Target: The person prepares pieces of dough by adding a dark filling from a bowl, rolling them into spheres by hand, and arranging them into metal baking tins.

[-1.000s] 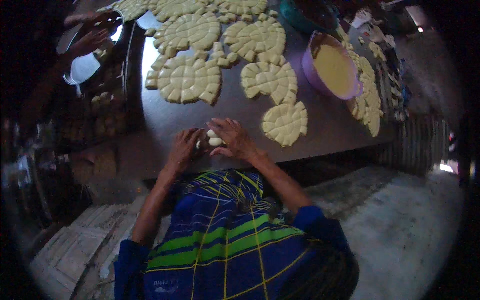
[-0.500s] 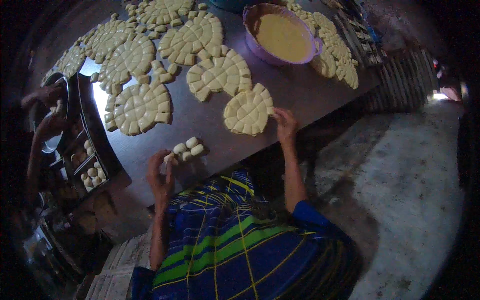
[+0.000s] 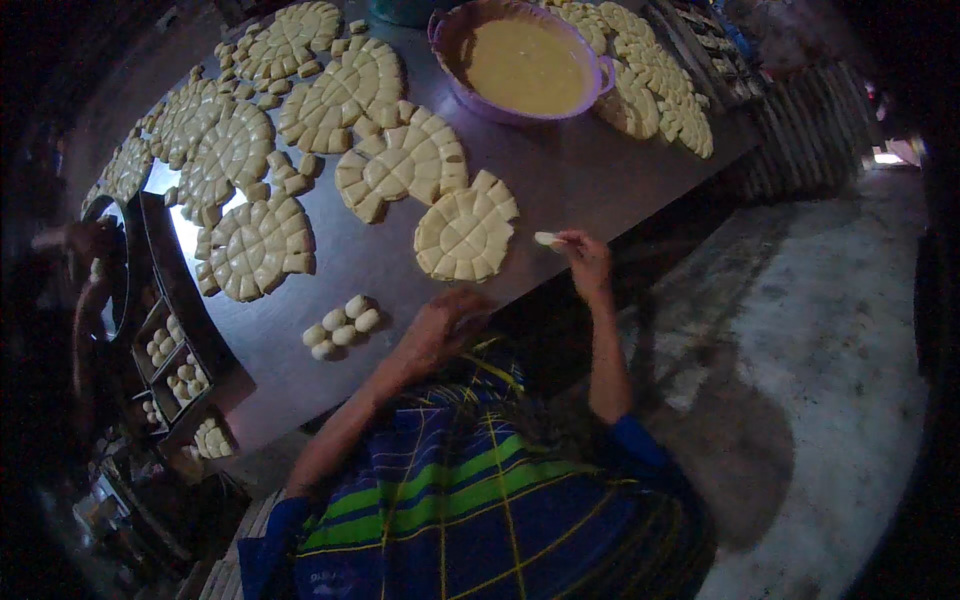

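Note:
Pinched in the fingers of my right hand [image 3: 588, 262] is a small pale dough piece [image 3: 547, 239], held just over the table near its front edge. To its left lies a flat dough round [image 3: 465, 232] cut into wedges, with a gap in its outer ring. My left hand [image 3: 440, 325] is low by the table edge, just below that round; its fingers are smeared and partly hidden. A cluster of several dough balls [image 3: 341, 325] rests on the table left of my left hand.
More cut dough rounds [image 3: 262, 246] cover the table's far left. A purple basin [image 3: 500, 105] of yellowish batter or liquid stands at the back, with more dough [image 3: 650, 85] beyond it. At left, a person's hand [image 3: 92, 290] is near a divided tray [image 3: 150, 345] holding dough balls.
My right hand has pulled away from the round to the right with a dough piece. My left hand has left the dough balls and moved right toward the round. The view has shifted slightly.

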{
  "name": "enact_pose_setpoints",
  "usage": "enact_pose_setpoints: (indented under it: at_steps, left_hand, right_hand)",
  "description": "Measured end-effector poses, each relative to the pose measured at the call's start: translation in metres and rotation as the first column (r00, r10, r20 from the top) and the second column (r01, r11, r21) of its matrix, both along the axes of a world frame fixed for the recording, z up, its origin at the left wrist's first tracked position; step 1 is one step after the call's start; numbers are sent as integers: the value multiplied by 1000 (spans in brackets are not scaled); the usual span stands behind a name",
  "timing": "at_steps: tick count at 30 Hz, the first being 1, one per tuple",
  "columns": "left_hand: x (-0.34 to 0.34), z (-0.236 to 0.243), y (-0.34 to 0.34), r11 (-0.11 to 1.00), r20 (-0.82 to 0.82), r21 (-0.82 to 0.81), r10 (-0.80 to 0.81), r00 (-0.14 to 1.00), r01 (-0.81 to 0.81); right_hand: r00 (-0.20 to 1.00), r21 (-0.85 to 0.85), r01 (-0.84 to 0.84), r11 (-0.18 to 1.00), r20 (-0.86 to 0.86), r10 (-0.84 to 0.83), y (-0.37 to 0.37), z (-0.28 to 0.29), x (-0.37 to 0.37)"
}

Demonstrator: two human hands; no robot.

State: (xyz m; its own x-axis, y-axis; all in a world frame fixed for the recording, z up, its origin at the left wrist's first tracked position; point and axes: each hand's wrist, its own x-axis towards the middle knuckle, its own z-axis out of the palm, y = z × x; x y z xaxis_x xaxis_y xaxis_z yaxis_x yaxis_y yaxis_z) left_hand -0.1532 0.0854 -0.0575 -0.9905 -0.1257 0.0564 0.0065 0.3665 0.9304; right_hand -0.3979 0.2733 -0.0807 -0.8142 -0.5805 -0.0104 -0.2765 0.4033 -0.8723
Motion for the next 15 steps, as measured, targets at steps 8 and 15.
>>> enact_pose_setpoints:
  at_steps: [8, 15]
  left_hand:
    - [-30, -7, 6, 569, 223, 715, 367, 903, -407]
    - [-20, 20, -12, 348, 230, 791, 593, 771, -504]
  right_hand:
    - [784, -229, 13, 973, 607, 132, -33, 43, 62]
    - [867, -224, -361, 905, 278, 414, -109, 46, 149]
